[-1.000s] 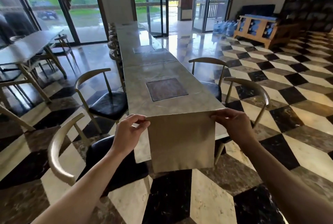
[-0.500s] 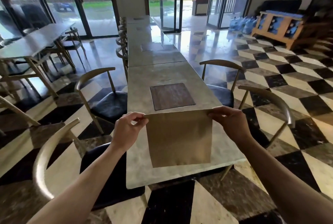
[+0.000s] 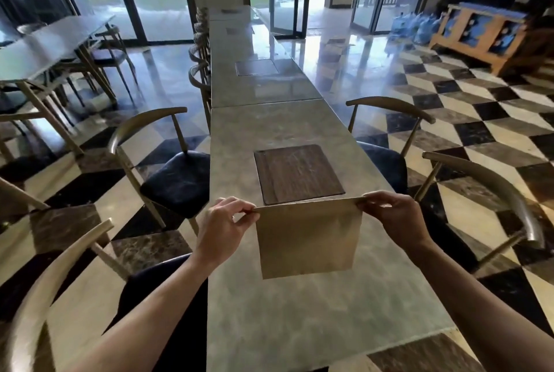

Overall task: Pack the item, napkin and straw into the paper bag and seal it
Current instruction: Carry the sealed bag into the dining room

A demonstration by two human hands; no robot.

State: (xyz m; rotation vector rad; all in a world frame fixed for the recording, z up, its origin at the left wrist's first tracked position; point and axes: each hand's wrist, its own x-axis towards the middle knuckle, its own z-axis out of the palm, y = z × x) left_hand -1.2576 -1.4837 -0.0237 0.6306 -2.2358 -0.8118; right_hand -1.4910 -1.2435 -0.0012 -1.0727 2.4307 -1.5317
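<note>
Now, near to far:
Left hand (image 3: 223, 229): fingers pinching the bag's top left corner.
Right hand (image 3: 395, 217): fingers pinching the top right corner.
Flat brown paper bag (image 3: 308, 241): plain, smooth, unfolded, hanging upright above the grey marble surface (image 3: 299, 311).
Dark square wooden inset (image 3: 298, 174): just beyond the bag.

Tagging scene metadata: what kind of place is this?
Likely a restaurant or café dining room. A long row of marble-look tables with inset wooden panels, curved-back chairs along both sides, and a checkered polished floor by glass doors. Both hands hold a flat paper bag.
</note>
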